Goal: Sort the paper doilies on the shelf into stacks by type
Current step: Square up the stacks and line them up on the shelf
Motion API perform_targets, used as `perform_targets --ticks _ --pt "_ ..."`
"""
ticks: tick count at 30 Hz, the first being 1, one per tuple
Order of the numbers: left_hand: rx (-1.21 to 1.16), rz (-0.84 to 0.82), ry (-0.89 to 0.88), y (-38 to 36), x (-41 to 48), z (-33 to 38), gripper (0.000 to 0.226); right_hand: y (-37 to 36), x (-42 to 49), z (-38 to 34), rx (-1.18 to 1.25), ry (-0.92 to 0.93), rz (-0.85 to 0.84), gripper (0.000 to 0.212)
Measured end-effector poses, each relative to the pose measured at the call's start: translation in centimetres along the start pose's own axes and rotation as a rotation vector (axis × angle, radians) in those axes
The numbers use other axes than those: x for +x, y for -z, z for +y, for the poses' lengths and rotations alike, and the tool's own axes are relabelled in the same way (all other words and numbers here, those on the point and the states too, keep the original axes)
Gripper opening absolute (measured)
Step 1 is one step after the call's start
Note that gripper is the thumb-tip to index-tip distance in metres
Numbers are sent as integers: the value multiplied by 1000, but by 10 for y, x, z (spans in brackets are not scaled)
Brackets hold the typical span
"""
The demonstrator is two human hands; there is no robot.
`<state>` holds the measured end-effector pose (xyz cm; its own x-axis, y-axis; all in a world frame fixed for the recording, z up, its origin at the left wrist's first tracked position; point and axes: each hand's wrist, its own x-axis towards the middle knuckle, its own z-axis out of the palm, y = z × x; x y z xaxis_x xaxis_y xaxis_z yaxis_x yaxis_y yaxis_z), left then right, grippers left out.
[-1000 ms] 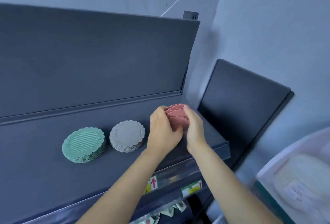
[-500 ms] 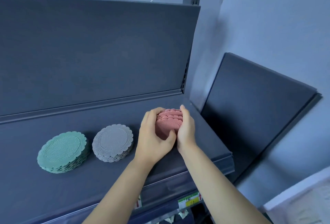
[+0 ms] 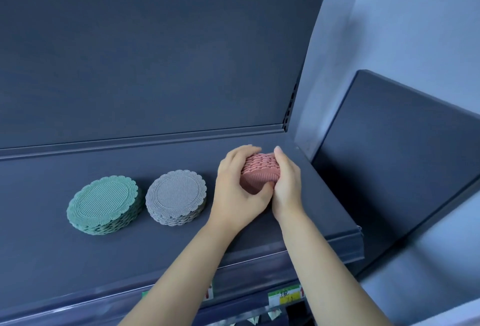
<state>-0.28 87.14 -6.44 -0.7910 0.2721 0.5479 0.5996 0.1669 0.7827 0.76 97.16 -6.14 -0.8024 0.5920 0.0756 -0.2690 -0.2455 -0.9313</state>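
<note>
Where the dark grey metal shelf (image 3: 52, 260) ends nearest the camera, a clear front rail (image 3: 324, 253) runs along its edge, with yellow and green price labels (image 3: 287, 297) on the lower rail beneath it. Both forearms cross that edge and meet over the right part of the shelf. The left hand (image 3: 235, 193) and right hand (image 3: 287, 185) clasp a stack of pink round paper doilies with scalloped rims (image 3: 261, 172) between them. The left thumb is tucked under the stack's near edge and the right fingers are wrapped along its right side. The stack is tilted, and whether it touches the shelf cannot be told. To its right only a narrow strip of bare shelf remains before the shelf's right end. Just left of the left hand lies a flat stack of grey scalloped doilies (image 3: 176, 197), and just beside that a stack of green scalloped doilies (image 3: 104, 205), their rims close together. Bare shelf lies in front of both stacks and stretches well to the left of the green one. Behind them a raised ledge (image 3: 130, 144) borders the shelf, and a tall dark back panel (image 3: 155, 53) rises above it.
</note>
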Motion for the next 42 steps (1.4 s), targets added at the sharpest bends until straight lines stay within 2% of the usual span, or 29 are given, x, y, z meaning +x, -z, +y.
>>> perform_targets --ticks 5,9,11,15,16,19,21,25,29,31,34,37,42 --pt "-1 20 33 -1 2 0 70 1 5 3 -23 32 36 48" --pt "9 73 185 -1 4 0 68 -1 3 6 -34 57 85 33" --pt "-15 53 198 0 4 -1 67 1 4 7 -22 70 129 39" --pt "-42 -38 243 -2 2 -3 85 0 3 6 -49 64 81 29" --pt "-50 -42 250 -2 3 -3 82 0 2 6 -54 59 75 29" --pt "-59 -46 203 -2 3 -3 56 0 2 6 -50 81 64 28" --pt "-46 -42 156 -2 1 -4 50 1 2 7 -62 126 67 35" --pt "-51 -33 197 -2 1 -6 54 -1 2 8 -134 98 116 47" --pt "-58 -38 188 -2 0 -7 72 1 5 7 -176 89 181 60" --pt "-108 -67 185 -1 0 -7 75 3 3 6 -198 107 149 62" --pt "-128 -86 183 0 0 -8 70 2 0 4 -206 96 97 66" --pt "-135 -81 188 -1 3 -9 53 1 0 4 -172 75 56 74" --pt "-100 -90 178 -1 6 -12 44 2 1 1 -26 22 23 56"
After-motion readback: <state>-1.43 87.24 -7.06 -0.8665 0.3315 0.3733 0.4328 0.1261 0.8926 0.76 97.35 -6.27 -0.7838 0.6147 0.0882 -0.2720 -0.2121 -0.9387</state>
